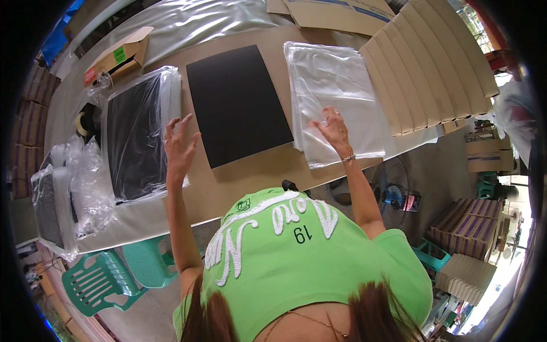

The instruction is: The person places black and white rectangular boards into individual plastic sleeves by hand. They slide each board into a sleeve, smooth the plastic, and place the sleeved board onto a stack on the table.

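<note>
A flat black rectangular panel [239, 105] lies on the brown cardboard sheet that covers the middle of the table. My left hand [181, 145] is at its left edge with fingers spread, between it and a stack of black panels in clear plastic [137, 137]; I see nothing in this hand. On the other side, a pile of clear plastic bags [336, 74] lies flat. Over the bags, my right hand [332, 128] has its fingers apart and slightly bent, holding nothing visible. Whether its fingertips touch the top bag, I cannot tell.
A row of flat cardboard boxes [427, 68] stands at the right. An opened small carton [122, 57] and a tape roll [85, 122] are at the left, beside more plastic-wrapped pieces [85, 182]. Green plastic chairs [102, 282] stand below the table's near edge.
</note>
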A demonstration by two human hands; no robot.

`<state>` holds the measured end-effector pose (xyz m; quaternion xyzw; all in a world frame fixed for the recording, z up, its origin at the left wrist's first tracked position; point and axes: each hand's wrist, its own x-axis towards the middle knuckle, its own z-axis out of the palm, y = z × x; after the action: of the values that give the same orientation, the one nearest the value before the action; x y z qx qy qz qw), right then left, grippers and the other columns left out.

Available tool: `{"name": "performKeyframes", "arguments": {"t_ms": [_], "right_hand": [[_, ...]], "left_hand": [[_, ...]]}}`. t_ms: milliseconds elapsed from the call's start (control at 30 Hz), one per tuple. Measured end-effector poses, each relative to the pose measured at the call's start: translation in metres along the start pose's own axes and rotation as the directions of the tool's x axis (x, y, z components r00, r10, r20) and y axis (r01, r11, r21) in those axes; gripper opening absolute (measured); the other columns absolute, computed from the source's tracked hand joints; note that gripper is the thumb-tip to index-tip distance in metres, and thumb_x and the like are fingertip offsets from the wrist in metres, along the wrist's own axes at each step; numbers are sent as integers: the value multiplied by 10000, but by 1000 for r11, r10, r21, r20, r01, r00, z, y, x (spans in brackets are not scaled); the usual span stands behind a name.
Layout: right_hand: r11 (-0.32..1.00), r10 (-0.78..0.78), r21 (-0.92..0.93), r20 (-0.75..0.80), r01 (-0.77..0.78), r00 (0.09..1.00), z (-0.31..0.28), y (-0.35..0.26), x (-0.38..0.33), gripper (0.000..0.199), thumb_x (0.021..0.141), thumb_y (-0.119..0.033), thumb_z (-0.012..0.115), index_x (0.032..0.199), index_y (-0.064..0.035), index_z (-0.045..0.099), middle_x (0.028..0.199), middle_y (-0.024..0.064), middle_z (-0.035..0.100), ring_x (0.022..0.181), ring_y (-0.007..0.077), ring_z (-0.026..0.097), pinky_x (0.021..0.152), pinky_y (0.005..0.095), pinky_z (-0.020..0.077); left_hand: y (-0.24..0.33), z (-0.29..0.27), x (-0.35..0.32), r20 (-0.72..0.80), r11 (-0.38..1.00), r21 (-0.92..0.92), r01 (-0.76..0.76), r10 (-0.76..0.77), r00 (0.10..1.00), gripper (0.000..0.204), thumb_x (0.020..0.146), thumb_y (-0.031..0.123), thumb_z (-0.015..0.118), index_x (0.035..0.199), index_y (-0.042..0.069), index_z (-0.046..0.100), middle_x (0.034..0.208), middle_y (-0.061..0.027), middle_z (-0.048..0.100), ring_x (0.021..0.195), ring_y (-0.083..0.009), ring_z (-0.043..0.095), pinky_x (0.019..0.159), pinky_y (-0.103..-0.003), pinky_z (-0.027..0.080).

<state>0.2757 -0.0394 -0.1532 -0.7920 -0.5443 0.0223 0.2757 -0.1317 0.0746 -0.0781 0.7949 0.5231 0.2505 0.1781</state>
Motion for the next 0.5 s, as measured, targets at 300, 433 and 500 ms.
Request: {"name": "performKeyframes", "arguments": {"t_ms": [300,433,500], "right_hand": [[664,21,582,612,-469,790,-45,-29,46,254,842,-327,650,739,-109,571,624,-66,484,574,22,442,540,180,375],[492,-7,713,577,-500,817,-51,-56,60,212,830,-296,669,767,-110,590,641,-54,511,580,31,469,566,178,403],[407,25,747,567,-526,824,-48,-72,61,205,827,-294,672,780,-111,594,655,-51,527,587,32,481,576,182,415]], "left_hand": [[88,2,4,178,884,-453,-118,219,959,442,841,202,632,1264,159,509,1211,-109,488,1130,-265,483,968,-366,378],[119,34,5,441,649,-735,198,234,867,514,864,302,617,1315,133,438,1203,-120,495,1101,-231,503,924,-378,407],[126,62,6,541,581,-734,352,188,819,610,856,369,621,1346,99,378,1203,-132,495,1090,-227,509,898,-376,423]]}}
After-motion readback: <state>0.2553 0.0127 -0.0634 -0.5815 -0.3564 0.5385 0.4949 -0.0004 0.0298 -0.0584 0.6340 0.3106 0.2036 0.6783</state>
